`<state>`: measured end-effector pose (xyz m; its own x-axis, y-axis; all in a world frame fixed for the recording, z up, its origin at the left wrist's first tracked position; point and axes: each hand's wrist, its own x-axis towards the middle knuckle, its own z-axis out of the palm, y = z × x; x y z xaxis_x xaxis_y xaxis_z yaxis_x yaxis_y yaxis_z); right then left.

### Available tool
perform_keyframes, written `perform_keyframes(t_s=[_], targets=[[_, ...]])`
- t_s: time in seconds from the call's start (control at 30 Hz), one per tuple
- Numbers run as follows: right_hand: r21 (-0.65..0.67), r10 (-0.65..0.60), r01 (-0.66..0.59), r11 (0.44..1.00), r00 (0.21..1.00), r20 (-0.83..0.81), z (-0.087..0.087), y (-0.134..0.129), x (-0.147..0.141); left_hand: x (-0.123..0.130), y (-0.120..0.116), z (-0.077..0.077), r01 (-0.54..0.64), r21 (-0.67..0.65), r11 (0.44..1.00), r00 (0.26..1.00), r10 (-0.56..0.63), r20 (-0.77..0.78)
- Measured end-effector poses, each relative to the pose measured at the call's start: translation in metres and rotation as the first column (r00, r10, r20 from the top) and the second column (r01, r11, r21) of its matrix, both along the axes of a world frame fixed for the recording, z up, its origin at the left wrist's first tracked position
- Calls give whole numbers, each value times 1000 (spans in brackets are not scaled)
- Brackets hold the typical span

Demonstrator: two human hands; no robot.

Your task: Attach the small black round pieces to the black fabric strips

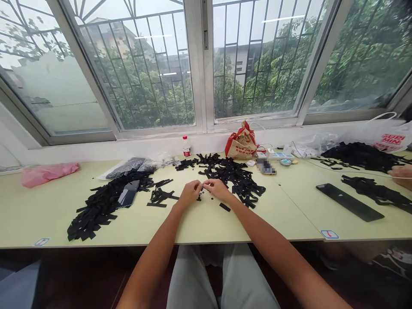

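My left hand (190, 192) and my right hand (216, 188) meet above the middle of the table, fingertips pinched close together. Something tiny and dark shows between them, too small to name. Small round black pieces (198, 198) lie scattered just below the fingers. One black strip (225, 207) rests by my right wrist. Beyond and to the right of my hands spreads a heap of black strips (238, 176). A smaller bunch of black strips (161, 195) is left of my left hand.
A long pile of black strips (99, 206) with a phone (129, 193) on it lies left. Along the back are a pink bag (49, 174), a bottle (186, 146), a paper bag (242, 142) and another phone (267, 167). Right, a co-worker's hand (401, 176) is near a black board (349, 201).
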<state>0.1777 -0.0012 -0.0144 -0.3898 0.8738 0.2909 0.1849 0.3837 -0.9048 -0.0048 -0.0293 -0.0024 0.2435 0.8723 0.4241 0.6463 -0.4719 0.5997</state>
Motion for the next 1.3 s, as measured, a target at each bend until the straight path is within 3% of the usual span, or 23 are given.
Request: perform_keyframes(t_s=[0.43,0.8,0.97,1.3], targets=[[9,-34,34,999,999,-10,-1,3,1,-1,1,-2,62,-100,993,991,-49,127],[-87,49,-59,995,992,-113,2,5,5,-5,11,-6,211,-215,954,942,-140,304],[-171,61,-81,982,991,-121,-1,7,6,-5,8,-2,239,-254,937,933,-149,327],[-175,104,-126,976,986,-132,2,5,7,-5,9,-2,246,-287,926,932,-144,334]])
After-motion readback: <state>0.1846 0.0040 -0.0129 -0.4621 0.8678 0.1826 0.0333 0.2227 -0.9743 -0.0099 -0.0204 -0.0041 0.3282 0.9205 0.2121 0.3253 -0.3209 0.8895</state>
